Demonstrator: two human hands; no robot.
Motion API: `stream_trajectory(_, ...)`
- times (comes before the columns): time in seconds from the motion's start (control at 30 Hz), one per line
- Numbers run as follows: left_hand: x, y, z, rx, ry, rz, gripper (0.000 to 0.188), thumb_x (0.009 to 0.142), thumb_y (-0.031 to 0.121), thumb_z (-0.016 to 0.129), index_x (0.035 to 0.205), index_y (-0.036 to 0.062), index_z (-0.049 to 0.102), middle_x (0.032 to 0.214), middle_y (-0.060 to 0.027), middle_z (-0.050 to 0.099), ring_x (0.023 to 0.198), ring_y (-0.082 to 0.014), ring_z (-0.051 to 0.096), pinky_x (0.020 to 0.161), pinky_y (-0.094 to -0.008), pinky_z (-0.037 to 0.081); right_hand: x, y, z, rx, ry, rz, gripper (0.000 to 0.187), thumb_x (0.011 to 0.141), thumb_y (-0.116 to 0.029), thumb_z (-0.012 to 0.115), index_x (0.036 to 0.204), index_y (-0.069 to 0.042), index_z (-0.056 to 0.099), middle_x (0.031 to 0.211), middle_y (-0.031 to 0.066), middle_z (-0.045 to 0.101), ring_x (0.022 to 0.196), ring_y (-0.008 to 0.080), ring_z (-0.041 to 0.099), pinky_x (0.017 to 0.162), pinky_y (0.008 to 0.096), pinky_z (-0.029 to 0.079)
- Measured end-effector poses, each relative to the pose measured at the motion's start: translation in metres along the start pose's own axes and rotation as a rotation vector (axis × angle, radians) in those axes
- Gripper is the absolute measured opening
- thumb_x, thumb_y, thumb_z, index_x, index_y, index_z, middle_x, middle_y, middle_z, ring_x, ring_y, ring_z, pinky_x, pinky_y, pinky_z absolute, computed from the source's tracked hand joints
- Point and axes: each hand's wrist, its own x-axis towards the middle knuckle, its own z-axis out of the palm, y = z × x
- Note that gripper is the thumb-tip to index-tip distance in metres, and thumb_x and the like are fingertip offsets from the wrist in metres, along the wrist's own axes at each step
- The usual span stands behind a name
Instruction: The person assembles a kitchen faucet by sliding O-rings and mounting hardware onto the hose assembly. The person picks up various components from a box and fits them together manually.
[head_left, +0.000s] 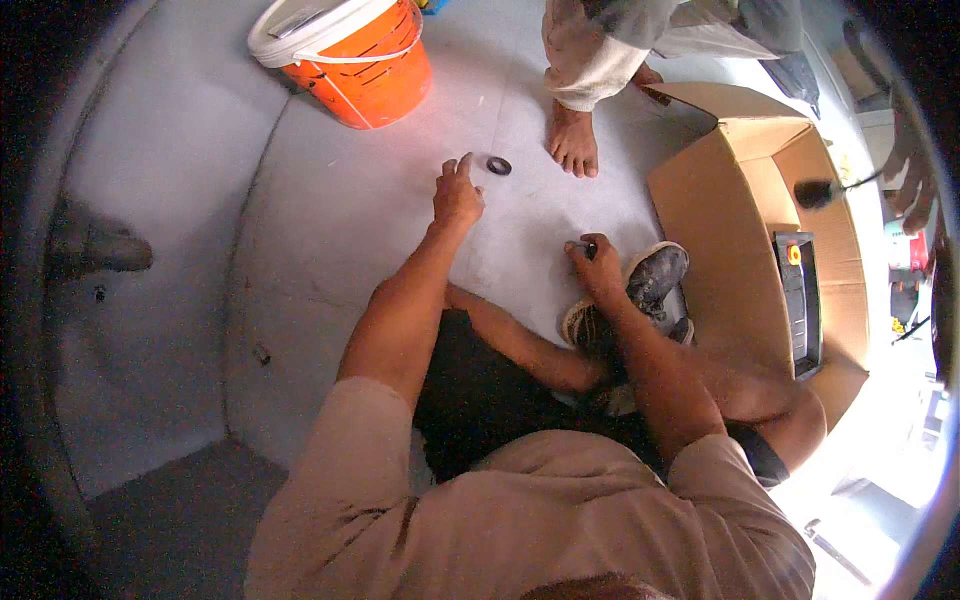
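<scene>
- Your left hand (459, 200) is released, fingers loosely spread, nothing seen inside.
- At its two o'clock, the black ring (491, 164) lies flat on the floor (340, 210), probably stable so.
- Your right hand (599, 266) pinches a small dark piece (587, 251), perhaps because its size allows only fingertips.

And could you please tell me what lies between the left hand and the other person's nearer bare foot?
In the head view, a black ring-shaped object lies on the pale grey floor between the left hand and that foot, touching neither.
</scene>
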Motion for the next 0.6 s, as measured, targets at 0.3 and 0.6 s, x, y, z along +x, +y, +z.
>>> stream_trajectory(0.3,-0.001,0.039,0.03,0.179,-0.065,0.035,0.065,0.082,0.028,0.083,0.141,0.0258,0.056,0.142,-0.0043,0.053,0.13,-0.031,0.046,0.092,-0.0603,0.045,-0.008,-0.007,-0.007,0.027,-0.102,0.064,0.06,0.079,-0.032,0.083,0.124,0.003,0.063,0.112,0.0255,0.071,0.101,0.0408,0.07,0.09,0.0464,0.055)
stream_trajectory(0.6,0.002,0.033,0.051,0.097,-0.009,0.099,0.06,0.076,0.028,0.086,0.129,0.018,0.061,0.136,-0.0033,0.056,0.127,-0.0319,0.049,0.091,-0.0588,0.047,0.002,-0.005,0.003,0.04,-0.073,-0.143,0.053,0.076,-0.014,0.084,0.123,-0.005,0.061,0.118,0.0194,0.065,0.109,0.0348,0.065,0.095,0.0424,0.054)
